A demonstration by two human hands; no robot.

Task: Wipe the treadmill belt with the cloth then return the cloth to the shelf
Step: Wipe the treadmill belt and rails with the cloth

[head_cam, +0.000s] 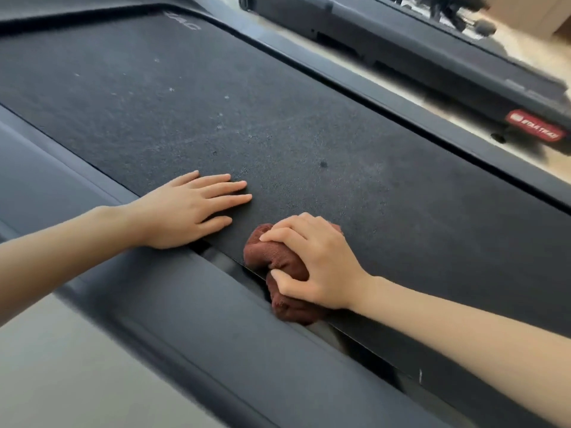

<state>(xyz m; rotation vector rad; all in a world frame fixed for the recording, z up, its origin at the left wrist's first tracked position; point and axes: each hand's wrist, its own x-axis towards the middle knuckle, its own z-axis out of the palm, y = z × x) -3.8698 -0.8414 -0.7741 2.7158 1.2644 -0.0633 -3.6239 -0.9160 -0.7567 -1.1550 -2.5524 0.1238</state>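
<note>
- Right at the near edge of the treadmill belt (278,134), our right hand (312,261) grips the bunched cloth (272,257), which overhangs the gap by the side rail (173,304).
- Our left hand (188,208) lies flat beside it, fingers (228,188) straight.
- Dusty belt stretches open beyond; a second treadmill (401,47) stands farther off.

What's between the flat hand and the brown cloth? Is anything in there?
Only bare treadmill belt. The head view shows the left hand flat on it and the cloth, gripped by the right hand, close beside, not touching.
</note>
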